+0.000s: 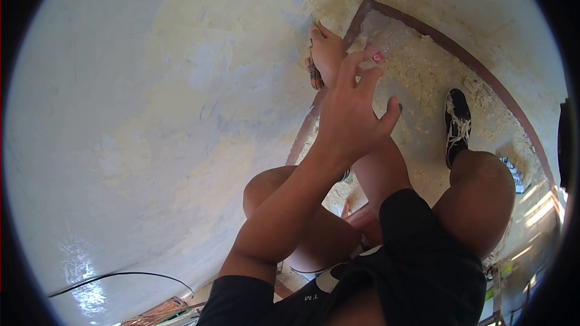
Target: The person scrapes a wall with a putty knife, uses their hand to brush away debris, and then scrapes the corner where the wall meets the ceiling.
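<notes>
My right hand (327,53) is up at the wall near the corner, closed around a tool with a worn, brownish handle (316,77). It looks like a scraper, but its working end is mostly hidden by the hand and wall glare. Nearer to me, my left hand (353,115) crosses over my right forearm, fingers apart and slightly bent, holding nothing I can see. Just beyond its fingertips is a clear plastic item with a red label (378,57), perhaps a bottle. The wall (199,102) has patchy yellowish and whitish areas where its coating is uneven.
Pale flakes and scraps (423,63) litter the floor along a brown skirting strip (459,51). My shoe (458,121) stands among them. A printed packet (512,175) lies right of my knee. A black cable (130,273) runs at lower left.
</notes>
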`<state>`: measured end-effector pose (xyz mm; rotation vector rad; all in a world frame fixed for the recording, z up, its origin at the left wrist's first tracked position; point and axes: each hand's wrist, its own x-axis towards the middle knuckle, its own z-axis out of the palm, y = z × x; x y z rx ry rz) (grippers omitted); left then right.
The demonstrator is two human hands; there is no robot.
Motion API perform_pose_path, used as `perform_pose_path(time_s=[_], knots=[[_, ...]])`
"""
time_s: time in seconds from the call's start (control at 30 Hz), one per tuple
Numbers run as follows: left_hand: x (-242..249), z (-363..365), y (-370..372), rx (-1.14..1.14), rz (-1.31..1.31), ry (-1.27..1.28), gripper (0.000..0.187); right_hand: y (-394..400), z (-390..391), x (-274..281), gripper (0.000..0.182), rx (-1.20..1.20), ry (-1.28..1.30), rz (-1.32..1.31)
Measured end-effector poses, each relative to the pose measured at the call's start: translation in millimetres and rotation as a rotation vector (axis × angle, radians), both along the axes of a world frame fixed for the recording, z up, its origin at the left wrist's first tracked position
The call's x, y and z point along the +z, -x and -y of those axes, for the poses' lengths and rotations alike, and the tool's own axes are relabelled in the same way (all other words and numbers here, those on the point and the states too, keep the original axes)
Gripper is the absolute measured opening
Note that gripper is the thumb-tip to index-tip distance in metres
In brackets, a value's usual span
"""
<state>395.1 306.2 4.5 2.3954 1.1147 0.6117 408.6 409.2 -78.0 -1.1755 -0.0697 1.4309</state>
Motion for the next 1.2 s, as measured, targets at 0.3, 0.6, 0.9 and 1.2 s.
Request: perform_pose_path(time_s=[0.3,0.6,0.9,1.2], knots=[[-1.1,-0.6,3.2,-0.029,0.015,-0.039,0.036,-1.7,-13.2,-6.5,0.025,-0.029,-0.030,-0.004],[0.5,-2.9,2.6,-0.016,-0.018,-0.019,0.037,-9.7,-17.9,-12.7,0.024,-0.021,-0.001,0.021],[1.7,-4.6,3.2,-0.019,-0.021,-0.054,0.037,-12.4,-17.4,-7.2,0.024,-0.021,-0.027,0.018],[2.5,-4.2,7.6,0.002,-0.037,-0.062,0.035,-14.8,-22.1,-10.5,0.025,-0.011,-0.033,-0.068]])
